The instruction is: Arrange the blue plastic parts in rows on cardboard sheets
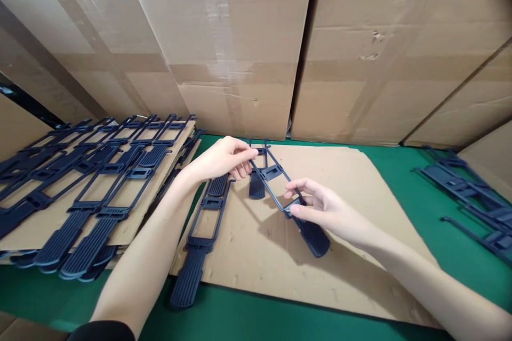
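Note:
My left hand (229,159) pinches the far end of a dark plastic frame, which has two thin rails, a crossbar and a flat paddle end (314,237). With fingers closed around the frame near its paddle, my right hand (316,203) holds the other end. The piece is tilted above a cardboard sheet (344,272). A similar frame (195,264) with a ribbed paddle lies on the sheet's left side. Another ribbed frame (257,185) shows beyond the held one, partly hidden by it and by my left hand.
On the left stands a stack of cardboard sheets (132,224) layered with several like frames (86,240). More dark frames (460,178) lie at the right on the green table (384,162). Large taped cardboard boxes (240,37) form a wall behind.

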A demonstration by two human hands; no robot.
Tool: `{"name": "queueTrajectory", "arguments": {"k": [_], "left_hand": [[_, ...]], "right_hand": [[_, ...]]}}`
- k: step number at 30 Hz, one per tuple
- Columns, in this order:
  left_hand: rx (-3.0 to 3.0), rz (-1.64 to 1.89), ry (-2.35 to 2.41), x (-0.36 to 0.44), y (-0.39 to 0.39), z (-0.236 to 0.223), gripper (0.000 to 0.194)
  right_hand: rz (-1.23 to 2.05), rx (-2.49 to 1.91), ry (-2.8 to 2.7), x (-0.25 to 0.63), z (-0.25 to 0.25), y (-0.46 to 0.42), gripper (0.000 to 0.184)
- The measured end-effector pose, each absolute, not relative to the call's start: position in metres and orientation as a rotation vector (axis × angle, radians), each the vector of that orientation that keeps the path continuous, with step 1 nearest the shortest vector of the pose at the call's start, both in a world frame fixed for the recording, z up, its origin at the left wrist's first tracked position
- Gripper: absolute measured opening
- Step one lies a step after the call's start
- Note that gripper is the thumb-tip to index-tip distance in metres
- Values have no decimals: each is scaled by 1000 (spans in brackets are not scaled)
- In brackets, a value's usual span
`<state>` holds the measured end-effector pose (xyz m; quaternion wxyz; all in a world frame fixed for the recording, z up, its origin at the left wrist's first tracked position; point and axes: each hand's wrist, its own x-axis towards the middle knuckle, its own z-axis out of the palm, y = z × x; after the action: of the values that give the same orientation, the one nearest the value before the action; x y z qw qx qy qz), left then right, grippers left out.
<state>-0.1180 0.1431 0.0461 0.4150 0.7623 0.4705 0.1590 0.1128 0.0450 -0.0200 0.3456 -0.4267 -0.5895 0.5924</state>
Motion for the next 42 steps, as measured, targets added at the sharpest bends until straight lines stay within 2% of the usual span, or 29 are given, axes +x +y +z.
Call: {"name": "queueTrajectory", "arguments": {"k": [4, 10, 18, 27, 35, 38, 42], "left_hand": [[1931, 332, 1183, -123, 148, 40, 25], [1891, 106, 1173, -127, 148, 39, 27], [1986, -2, 1204, -119, 145, 33, 18], [2111, 9, 1257, -118, 155, 14, 23], [2330, 83, 1339, -115, 161, 4, 17], [2376, 23, 1337, -115, 158, 10, 20], [2379, -116, 1328, -118, 155, 16, 19]], "right_hand": [[1642, -1066, -1559, 111, -15, 38, 36], [1873, -1032, -1627, 106, -14, 28, 33], [1949, -1155, -1741, 103, -17, 18, 42], [1749, -1238, -1924, 105, -11, 21, 37], [1646, -1195, -2048, 107, -13, 23, 35], [1462, -1214, -2111, 106, -12, 23, 33], [1035, -1122, -2292, 102, -15, 22, 27]]}}
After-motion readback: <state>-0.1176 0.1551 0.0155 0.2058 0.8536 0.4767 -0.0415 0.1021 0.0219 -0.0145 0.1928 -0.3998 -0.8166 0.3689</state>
